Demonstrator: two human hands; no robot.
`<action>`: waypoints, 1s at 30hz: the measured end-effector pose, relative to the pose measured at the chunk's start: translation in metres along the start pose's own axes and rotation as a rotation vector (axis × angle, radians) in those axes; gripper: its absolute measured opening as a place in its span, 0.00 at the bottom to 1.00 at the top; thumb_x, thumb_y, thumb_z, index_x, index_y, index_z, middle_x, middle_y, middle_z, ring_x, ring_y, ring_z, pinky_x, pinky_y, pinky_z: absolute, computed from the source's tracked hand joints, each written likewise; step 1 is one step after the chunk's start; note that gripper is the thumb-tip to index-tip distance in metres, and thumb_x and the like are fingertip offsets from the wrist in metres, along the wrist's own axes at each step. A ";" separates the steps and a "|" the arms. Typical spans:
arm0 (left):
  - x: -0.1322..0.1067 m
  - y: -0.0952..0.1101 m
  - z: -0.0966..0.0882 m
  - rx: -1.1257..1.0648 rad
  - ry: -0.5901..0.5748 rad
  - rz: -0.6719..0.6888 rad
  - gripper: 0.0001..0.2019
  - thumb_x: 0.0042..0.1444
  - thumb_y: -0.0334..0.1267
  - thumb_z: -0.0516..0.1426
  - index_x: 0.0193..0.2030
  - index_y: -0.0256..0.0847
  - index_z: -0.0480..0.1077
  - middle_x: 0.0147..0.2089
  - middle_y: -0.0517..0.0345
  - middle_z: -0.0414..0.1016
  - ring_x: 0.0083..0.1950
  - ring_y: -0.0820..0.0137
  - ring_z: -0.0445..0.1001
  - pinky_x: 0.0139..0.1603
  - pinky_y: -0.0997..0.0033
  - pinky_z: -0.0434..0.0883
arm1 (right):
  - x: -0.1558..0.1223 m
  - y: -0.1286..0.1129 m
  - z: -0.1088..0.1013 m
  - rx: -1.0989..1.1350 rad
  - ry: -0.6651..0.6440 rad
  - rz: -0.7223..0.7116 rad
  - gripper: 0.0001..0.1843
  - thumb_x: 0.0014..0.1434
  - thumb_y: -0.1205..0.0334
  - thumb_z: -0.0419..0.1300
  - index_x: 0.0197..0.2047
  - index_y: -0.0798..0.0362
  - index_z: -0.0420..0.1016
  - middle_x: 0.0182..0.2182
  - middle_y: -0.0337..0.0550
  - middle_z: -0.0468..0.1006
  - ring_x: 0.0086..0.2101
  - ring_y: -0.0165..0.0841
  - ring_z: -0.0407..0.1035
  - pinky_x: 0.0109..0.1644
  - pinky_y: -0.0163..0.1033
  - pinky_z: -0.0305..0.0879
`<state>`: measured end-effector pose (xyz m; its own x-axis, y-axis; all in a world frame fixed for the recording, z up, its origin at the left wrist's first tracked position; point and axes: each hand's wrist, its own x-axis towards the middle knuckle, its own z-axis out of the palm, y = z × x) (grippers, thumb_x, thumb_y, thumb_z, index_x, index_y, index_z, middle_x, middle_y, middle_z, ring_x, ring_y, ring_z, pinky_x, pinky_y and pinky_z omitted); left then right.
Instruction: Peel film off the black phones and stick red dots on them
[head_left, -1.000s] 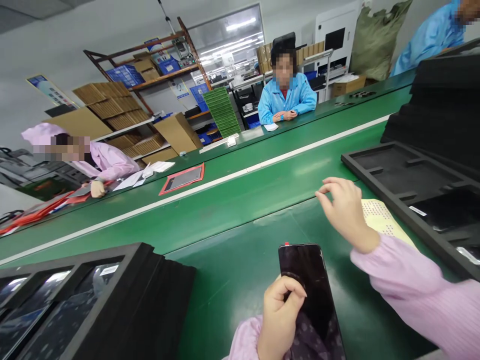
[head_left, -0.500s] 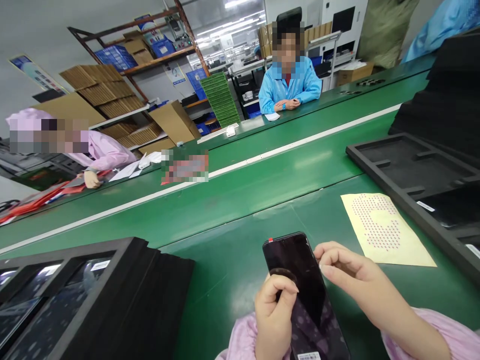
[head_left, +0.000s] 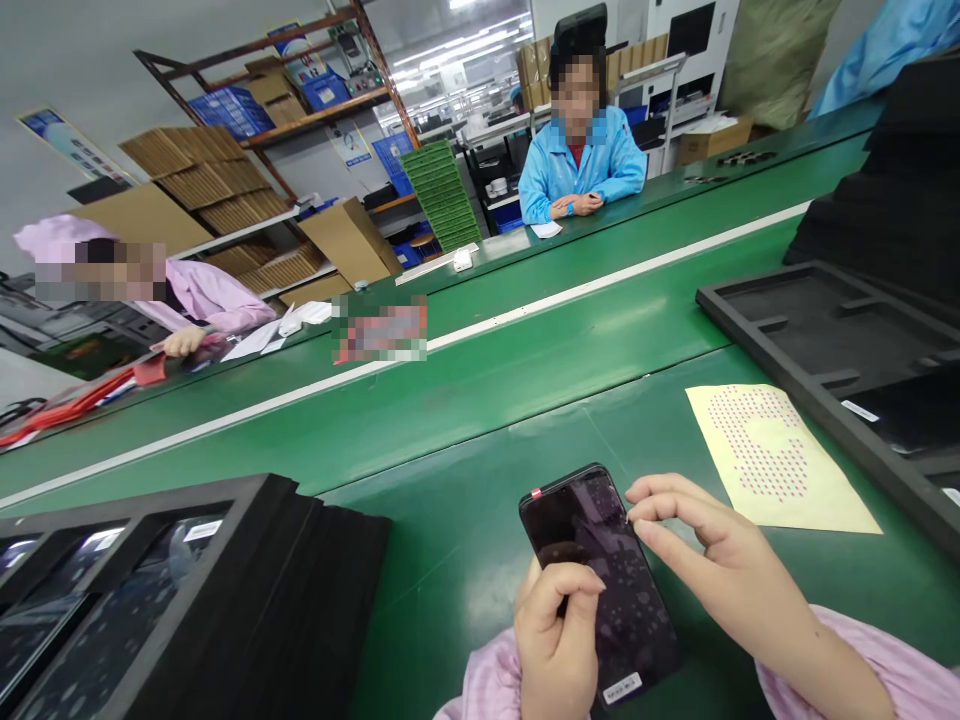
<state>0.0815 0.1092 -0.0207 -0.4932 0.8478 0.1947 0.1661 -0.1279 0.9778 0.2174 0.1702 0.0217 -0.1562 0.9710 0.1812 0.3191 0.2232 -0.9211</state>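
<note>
A dark smartphone (head_left: 622, 590) lies screen up in front of me, tilted to the left. It has a small red-and-white tab at its top left corner and a white barcode label at its lower end. My left hand (head_left: 559, 625) is closed at the phone's left side, with thumb and forefinger pinched over the screen and part of a finger showing behind the edge. By the upper right edge, my right hand (head_left: 697, 535) is closed in a pinch. A tiny pale speck shows at its fingertips, too small to name.
A yellow sheet (head_left: 780, 500) with rows of small red dots lies to the right. Stacked black foam trays (head_left: 247, 560) stand at left, and another black tray (head_left: 817, 400) at right. Across the green bench (head_left: 450, 440) sit a co-worker in blue (head_left: 581, 175) and one in pink (head_left: 217, 295).
The phone has shifted slightly left and up, and its barcode label now shows fully. The tab at its corner looks red and white instead of red. My right hand stays near its edge.
</note>
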 end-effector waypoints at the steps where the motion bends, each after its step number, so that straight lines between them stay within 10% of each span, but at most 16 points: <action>1: 0.000 0.000 0.000 0.011 0.001 0.012 0.16 0.52 0.51 0.59 0.20 0.43 0.72 0.22 0.61 0.71 0.25 0.72 0.67 0.29 0.75 0.66 | 0.000 0.000 0.000 -0.006 0.012 -0.014 0.17 0.55 0.46 0.56 0.23 0.48 0.73 0.33 0.44 0.77 0.34 0.38 0.73 0.39 0.37 0.71; 30: -0.006 -0.013 -0.004 0.096 -0.007 0.296 0.13 0.57 0.42 0.55 0.23 0.45 0.73 0.23 0.62 0.71 0.23 0.75 0.68 0.25 0.76 0.65 | 0.004 -0.003 0.008 0.155 0.024 0.017 0.09 0.48 0.58 0.57 0.20 0.50 0.67 0.25 0.40 0.71 0.25 0.32 0.68 0.27 0.33 0.67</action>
<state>0.0784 0.1039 -0.0343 -0.4055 0.7845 0.4691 0.3820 -0.3208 0.8667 0.2081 0.1724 0.0222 -0.1285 0.9768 0.1715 0.1729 0.1923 -0.9660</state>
